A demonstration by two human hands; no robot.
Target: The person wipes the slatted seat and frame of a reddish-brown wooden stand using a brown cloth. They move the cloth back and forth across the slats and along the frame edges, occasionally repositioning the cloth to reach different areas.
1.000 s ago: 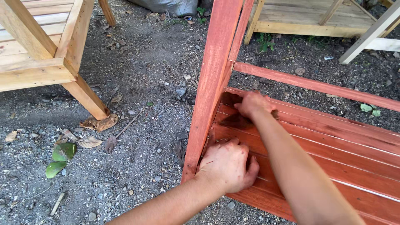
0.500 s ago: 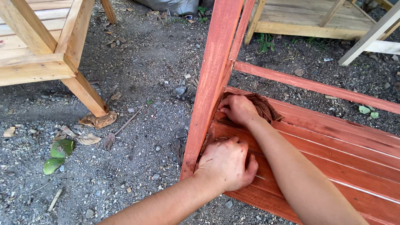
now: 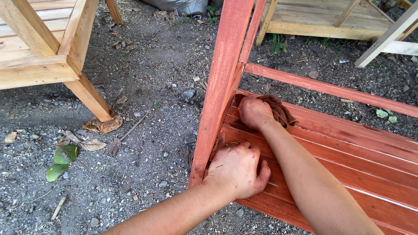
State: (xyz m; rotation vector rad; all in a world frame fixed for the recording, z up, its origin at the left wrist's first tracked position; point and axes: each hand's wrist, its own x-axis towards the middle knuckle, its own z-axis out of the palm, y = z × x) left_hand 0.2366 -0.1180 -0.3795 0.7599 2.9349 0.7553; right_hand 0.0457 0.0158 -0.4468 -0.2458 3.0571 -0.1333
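A red-brown stained wooden bench frame lies on its side on gravel, its slats running to the right. My right hand presses a stain-soaked brown rag onto the top slat beside the upright leg post. Lower down, my left hand rests closed on a slat, bracing against the base of the same post. Both forearms reach in from the bottom edge.
An unstained pale wooden frame stands at the upper left with a leg on the gravel. More bare wooden pieces sit at the top right. Dry and green leaves and small stones lie on the ground.
My right hand with the rag has slid left along the top slat toward the post. The left hand has stayed in place.
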